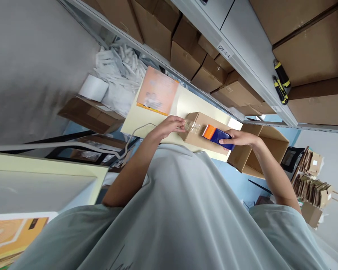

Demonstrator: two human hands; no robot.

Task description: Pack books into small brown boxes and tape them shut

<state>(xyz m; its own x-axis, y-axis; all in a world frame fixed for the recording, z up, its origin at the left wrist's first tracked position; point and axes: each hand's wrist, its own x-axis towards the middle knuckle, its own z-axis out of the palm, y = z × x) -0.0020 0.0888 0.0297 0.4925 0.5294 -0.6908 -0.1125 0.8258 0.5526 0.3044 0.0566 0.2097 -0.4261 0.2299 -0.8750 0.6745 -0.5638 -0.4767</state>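
Observation:
A closed cardboard box (196,139) lies on the pale yellow table (186,100) in front of me. My right hand (233,138) is wrapped round a tape dispenser (218,137), dark blue with an orange toothed end, held over the box. At the box's left end, a strip of clear tape (193,126) runs across the edge. My left hand (171,126) has its fingers pinched together on the left end of that tape. How firmly the tape sticks to the cardboard, I cannot tell.
An orange-and-white booklet or packet (157,92) lies on the table's left. Shelves with cardboard boxes (186,52) run along the far side, with two yellow-black cutters (281,82). An open carton (267,150) stands right. A grey cable (126,148) crosses at left.

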